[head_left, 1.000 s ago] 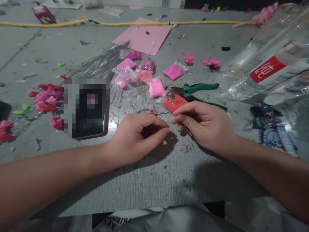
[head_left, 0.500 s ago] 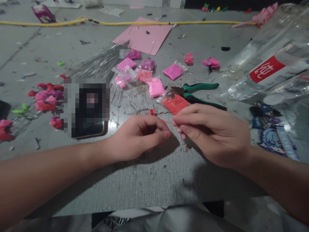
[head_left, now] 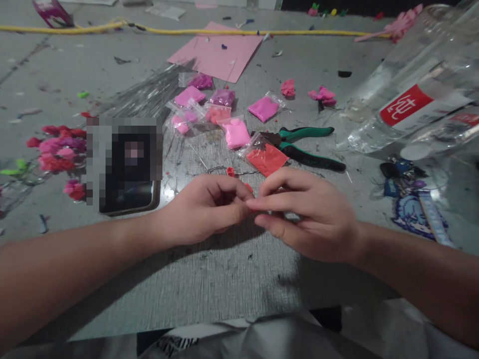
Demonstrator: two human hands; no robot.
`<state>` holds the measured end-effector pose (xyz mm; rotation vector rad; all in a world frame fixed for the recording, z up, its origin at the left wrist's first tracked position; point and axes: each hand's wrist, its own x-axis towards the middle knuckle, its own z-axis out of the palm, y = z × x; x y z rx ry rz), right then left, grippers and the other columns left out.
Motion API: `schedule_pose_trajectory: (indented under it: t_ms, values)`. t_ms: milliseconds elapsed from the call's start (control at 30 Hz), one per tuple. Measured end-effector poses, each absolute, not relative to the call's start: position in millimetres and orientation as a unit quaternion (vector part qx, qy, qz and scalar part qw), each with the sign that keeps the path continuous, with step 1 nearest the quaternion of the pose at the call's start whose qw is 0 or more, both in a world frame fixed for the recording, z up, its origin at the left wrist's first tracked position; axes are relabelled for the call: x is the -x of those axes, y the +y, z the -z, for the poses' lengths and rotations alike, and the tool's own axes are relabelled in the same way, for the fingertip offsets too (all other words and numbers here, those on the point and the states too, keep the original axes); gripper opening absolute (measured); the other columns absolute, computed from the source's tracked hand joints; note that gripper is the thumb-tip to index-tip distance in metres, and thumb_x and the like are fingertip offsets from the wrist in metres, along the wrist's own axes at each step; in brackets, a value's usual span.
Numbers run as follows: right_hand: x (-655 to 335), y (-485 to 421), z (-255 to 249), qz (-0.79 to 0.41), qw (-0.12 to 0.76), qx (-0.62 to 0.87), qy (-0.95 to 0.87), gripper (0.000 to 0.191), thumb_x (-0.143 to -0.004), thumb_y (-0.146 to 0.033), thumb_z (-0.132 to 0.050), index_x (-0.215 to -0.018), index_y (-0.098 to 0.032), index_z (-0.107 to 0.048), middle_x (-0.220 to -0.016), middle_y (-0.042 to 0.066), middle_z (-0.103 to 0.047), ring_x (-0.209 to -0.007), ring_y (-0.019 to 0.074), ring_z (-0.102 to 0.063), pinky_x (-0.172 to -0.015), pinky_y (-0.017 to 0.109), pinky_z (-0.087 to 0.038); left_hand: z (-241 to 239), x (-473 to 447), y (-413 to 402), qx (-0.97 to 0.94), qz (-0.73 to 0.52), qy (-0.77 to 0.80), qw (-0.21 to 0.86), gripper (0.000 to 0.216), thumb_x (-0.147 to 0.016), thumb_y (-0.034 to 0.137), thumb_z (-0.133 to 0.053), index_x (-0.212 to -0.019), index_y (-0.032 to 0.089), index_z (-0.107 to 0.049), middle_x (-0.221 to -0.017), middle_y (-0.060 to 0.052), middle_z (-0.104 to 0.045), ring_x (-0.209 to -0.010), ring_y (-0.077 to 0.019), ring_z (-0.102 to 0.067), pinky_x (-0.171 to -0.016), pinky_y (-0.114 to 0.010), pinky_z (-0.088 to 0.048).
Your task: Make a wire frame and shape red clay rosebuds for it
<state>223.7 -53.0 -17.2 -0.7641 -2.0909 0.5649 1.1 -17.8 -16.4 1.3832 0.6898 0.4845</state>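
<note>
My left hand (head_left: 209, 209) is closed in a pinch, thumb against curled index finger. Whatever sits between its fingertips is too small and covered to make out. Fingers apart, my right hand (head_left: 310, 214) reaches across so that a fingertip meets the left fingertips; its thumb stands a little below. A bit of red (head_left: 249, 187) shows just behind the left index finger. Beyond the hands lies a twisted wire (head_left: 249, 173) with a small red clay piece (head_left: 230, 171) on it. An orange-red clay packet (head_left: 267, 158) rests behind my right hand.
Green-handled pliers (head_left: 310, 144) lie behind the packet. Several pink and purple clay packets (head_left: 236, 133) are farther back, beside a bundle of thin wires (head_left: 149, 94). A phone (head_left: 129, 197) and clay flowers (head_left: 62, 147) are left. Plastic bottles (head_left: 407, 107) and keychains (head_left: 415, 209) are right.
My right hand has moved left to touch the left fingertips, and its pinched thumb and index finger have spread apart. My left hand keeps its pinch. The whole view has shifted slightly.
</note>
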Motion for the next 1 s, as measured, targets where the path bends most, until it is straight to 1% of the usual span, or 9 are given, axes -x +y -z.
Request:
schedule_pose_trajectory:
  t_ms: [167, 267, 400, 567, 700, 767, 867, 933, 1000]
  values:
    - [-223.6, -52.3, 15.9, -0.238, 0.413, 0.305, -0.824, 0.018, -0.094, -0.014, -0.071, -0.106, -0.025, -0.079, -0.100, 0.004, -0.074, -0.084, 0.0124, -0.069, -0.074, 0.027, -0.059, 17.0, -0.6, -18.9, -0.612, -0.225, 0.314, 0.690, 0.006, -0.091, 0.020, -0.067, -0.088, 0.016, -0.069, -0.059, 0.004, -0.057, -0.042, -0.0047, -0.041, -0.036, -0.016, -0.031]
    - [-223.3, -52.8, 16.4, -0.254, 0.413, 0.312, -0.817, 0.015, -0.094, -0.016, -0.072, -0.104, -0.025, -0.079, -0.099, 0.004, -0.075, -0.082, 0.0127, -0.070, -0.073, 0.027, -0.059, 15.5, -1.7, -20.5, -0.646, -0.239, 0.309, 0.656, 0.009, -0.091, 0.017, -0.064, -0.084, 0.015, -0.070, -0.059, 0.003, -0.059, -0.044, -0.0047, -0.043, -0.038, -0.015, -0.032]
    - [-222.9, -53.6, 15.0, -0.268, 0.407, 0.328, -0.809, 0.012, -0.091, -0.017, -0.075, -0.099, -0.026, -0.079, -0.097, 0.003, -0.076, -0.080, 0.0139, -0.071, -0.073, 0.028, -0.060, 15.1, -3.1, -22.1, -0.685, -0.252, 0.303, 0.612, 0.014, -0.088, 0.016, -0.064, -0.075, 0.016, -0.068, -0.062, 0.003, -0.062, -0.051, -0.0063, -0.050, -0.044, -0.015, -0.038]
    - [-219.7, -56.5, 8.3, -0.306, 0.399, 0.351, -0.790, 0.010, -0.090, -0.018, -0.077, -0.092, -0.028, -0.078, -0.090, 0.001, -0.077, -0.077, 0.0155, -0.071, -0.068, 0.030, -0.060, 16.6, -4.5, -24.7, -0.709, -0.259, 0.320, 0.573, 0.009, -0.081, 0.012, -0.065, -0.072, 0.016, -0.068, -0.062, 0.003, -0.063, -0.056, -0.0073, -0.053, -0.052, -0.017, -0.044]
    - [-215.7, -58.7, 6.7, -0.434, 0.392, 0.399, -0.706, 0.007, -0.088, -0.019, -0.078, -0.086, -0.026, -0.076, -0.087, 0.002, -0.077, -0.078, 0.0159, -0.072, -0.065, 0.028, -0.060, 15.6, -5.6, -27.6, -0.724, -0.273, 0.333, 0.539, 0.015, -0.080, 0.012, -0.065, -0.065, 0.016, -0.063, -0.057, 0.005, -0.058, -0.053, -0.0062, -0.049, -0.049, -0.016, -0.040]
    - [-214.9, -58.1, 9.3, -0.539, 0.388, 0.417, -0.621, 0.008, -0.084, -0.023, -0.083, -0.087, -0.023, -0.075, -0.082, 0.001, -0.075, -0.070, 0.0137, -0.069, -0.058, 0.025, -0.057, 14.8, -6.0, -28.8, -0.725, -0.277, 0.338, 0.532, 0.016, -0.080, 0.013, -0.066, -0.065, 0.016, -0.062, -0.057, 0.005, -0.057, -0.052, -0.0059, -0.048, -0.048, -0.015, -0.038]
    - [-216.7, -54.8, 15.1, -0.675, 0.358, 0.409, -0.498, 0.023, -0.081, -0.032, -0.089, -0.092, -0.022, -0.072, -0.069, -0.003, -0.068, -0.053, 0.0093, -0.059, -0.044, 0.020, -0.045, 14.1, -6.0, -29.7, -0.710, -0.284, 0.333, 0.552, 0.017, -0.084, 0.016, -0.068, -0.068, 0.016, -0.063, -0.058, 0.004, -0.058, -0.052, -0.0060, -0.048, -0.047, -0.016, -0.039]
    - [-219.5, -51.8, 18.2, -0.716, 0.346, 0.395, -0.459, 0.027, -0.082, -0.037, -0.088, -0.096, -0.021, -0.071, -0.068, -0.004, -0.068, -0.051, 0.0081, -0.057, -0.043, 0.019, -0.041, 13.8, -5.6, -29.6, -0.699, -0.292, 0.328, 0.565, 0.016, -0.088, 0.017, -0.067, -0.072, 0.016, -0.064, -0.057, 0.005, -0.057, -0.049, -0.0056, -0.046, -0.045, -0.016, -0.038]
    - [-222.3, -48.7, 20.3, -0.717, 0.371, 0.380, -0.452, 0.027, -0.084, -0.038, -0.087, -0.096, -0.020, -0.070, -0.072, -0.003, -0.070, -0.053, 0.0075, -0.057, -0.044, 0.018, -0.040, 13.7, -4.6, -29.0, -0.706, -0.303, 0.333, 0.547, 0.015, -0.090, 0.018, -0.067, -0.076, 0.016, -0.065, -0.058, 0.005, -0.057, -0.049, -0.0056, -0.045, -0.044, -0.016, -0.038]
